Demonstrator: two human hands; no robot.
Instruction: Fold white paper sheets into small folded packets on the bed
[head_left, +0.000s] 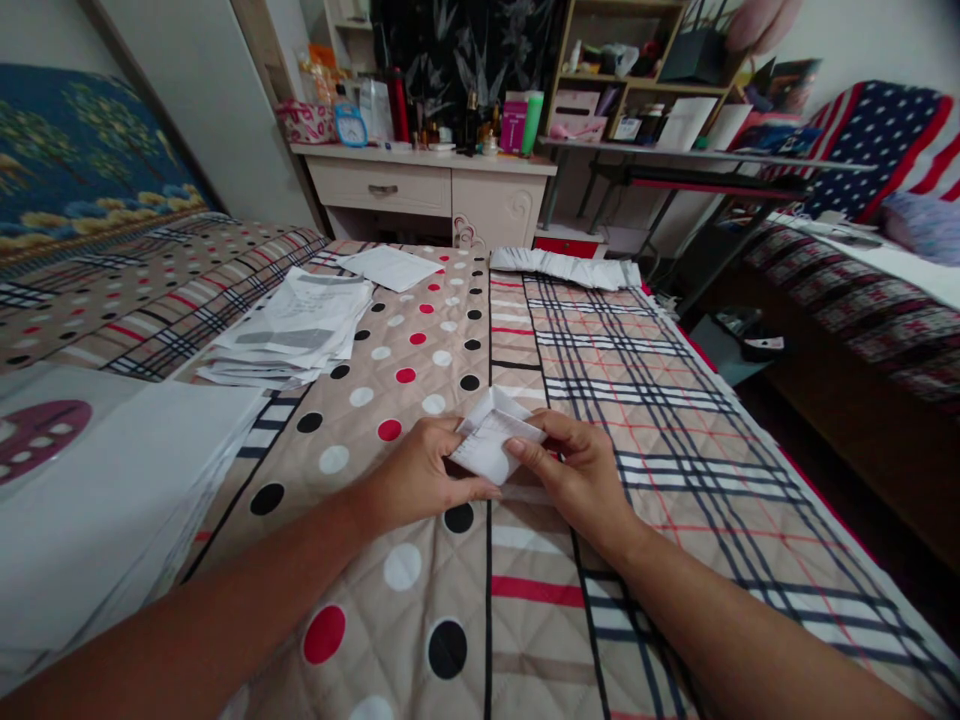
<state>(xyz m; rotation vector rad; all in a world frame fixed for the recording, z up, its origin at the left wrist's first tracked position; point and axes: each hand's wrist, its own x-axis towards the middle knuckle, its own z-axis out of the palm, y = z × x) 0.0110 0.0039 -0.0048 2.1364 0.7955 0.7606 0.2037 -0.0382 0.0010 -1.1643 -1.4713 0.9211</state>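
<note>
Bare forearms point(247, 580) converge on folded white paper point(491, 447), open-topped and faintly marked.

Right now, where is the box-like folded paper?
Just below the centre of the head view, the folded paper is held between the left hand and the right hand, above the patterned bedspread.

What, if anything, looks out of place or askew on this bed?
The printed paper stack, ahead and left of the folded paper, looks slightly untidy: its edges jut unevenly. I see nothing spilled.
</note>
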